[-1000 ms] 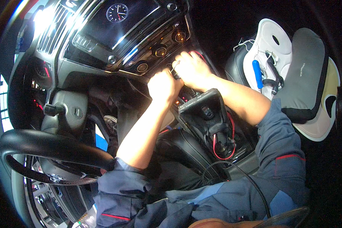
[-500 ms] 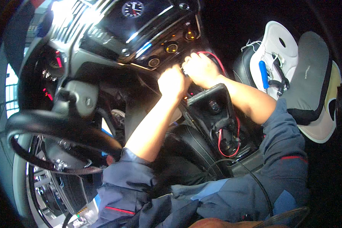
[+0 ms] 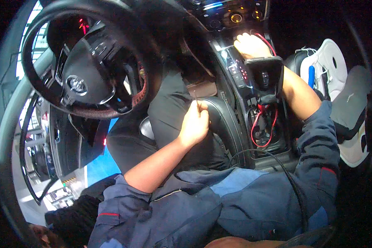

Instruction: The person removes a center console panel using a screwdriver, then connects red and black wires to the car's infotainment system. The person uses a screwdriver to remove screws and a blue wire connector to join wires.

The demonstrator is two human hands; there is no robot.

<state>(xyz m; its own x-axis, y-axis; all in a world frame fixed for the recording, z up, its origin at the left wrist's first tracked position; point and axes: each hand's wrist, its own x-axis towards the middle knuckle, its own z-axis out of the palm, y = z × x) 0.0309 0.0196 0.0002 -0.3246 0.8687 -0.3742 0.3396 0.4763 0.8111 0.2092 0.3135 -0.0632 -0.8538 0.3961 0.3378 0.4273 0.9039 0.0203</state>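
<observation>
My left hand [image 3: 195, 125] is closed above my lap beside the seat edge. A thin, pointed tool [image 3: 196, 96] sticks up from its fingers; its exact kind is too small to tell. Farther right, my right hand [image 3: 252, 46] is curled at the front of the centre console [image 3: 237, 76], below the dashboard knobs. Whatever its fingers hold is hidden. A red wire [image 3: 265, 40] runs beside that hand. Just nearer stands a black block-like piece [image 3: 265, 76], perhaps the gear lever. Below it, a red wire loop [image 3: 252, 131] lies over an open cavity with exposed parts.
The steering wheel [image 3: 89, 109] fills the upper left. A black cable [image 3: 280, 194] curves across my jacket to the console. At right lie a white panel [image 3: 334, 62], a blue-handled tool [image 3: 311, 77] and a grey pad [image 3: 351, 105]. Beyond the left side, a door stands ajar.
My left hand has left the right hand and drawn back toward my lap with the thin tool. The right hand stays at the console front. The view has shifted, bringing the steering wheel fully in.
</observation>
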